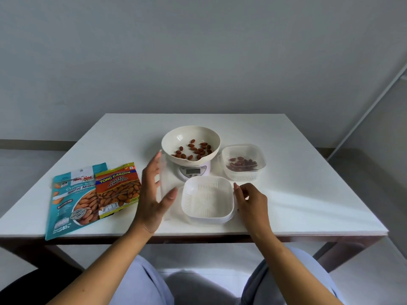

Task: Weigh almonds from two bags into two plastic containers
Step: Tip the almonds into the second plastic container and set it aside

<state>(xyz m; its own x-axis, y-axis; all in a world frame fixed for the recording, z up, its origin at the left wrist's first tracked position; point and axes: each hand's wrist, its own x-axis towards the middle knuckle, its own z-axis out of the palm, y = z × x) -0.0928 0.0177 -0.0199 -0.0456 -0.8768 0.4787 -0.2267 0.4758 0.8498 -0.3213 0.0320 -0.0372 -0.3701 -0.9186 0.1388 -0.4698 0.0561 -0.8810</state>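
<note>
Left hand (152, 190) spread wide, fingers straight, palm against a faint clear lid (163, 186) standing on edge; grip unclear. Right hand (251, 199) curled, fingertips pinching the right rim of the empty near container (207, 199). Almonds (193, 149) lie in the bowl (174, 137) on the scale (193, 171). The far container (242, 150) holds a few more. Two bags (119, 190) lie flat to the left.

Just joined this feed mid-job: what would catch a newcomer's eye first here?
The cream bowl of almonds on the scale in the centre stands out first. Right of it one plastic container already holds almonds, while the near container sits empty between the left hand and right hand. A teal bag and an orange bag lie at the left.
</note>
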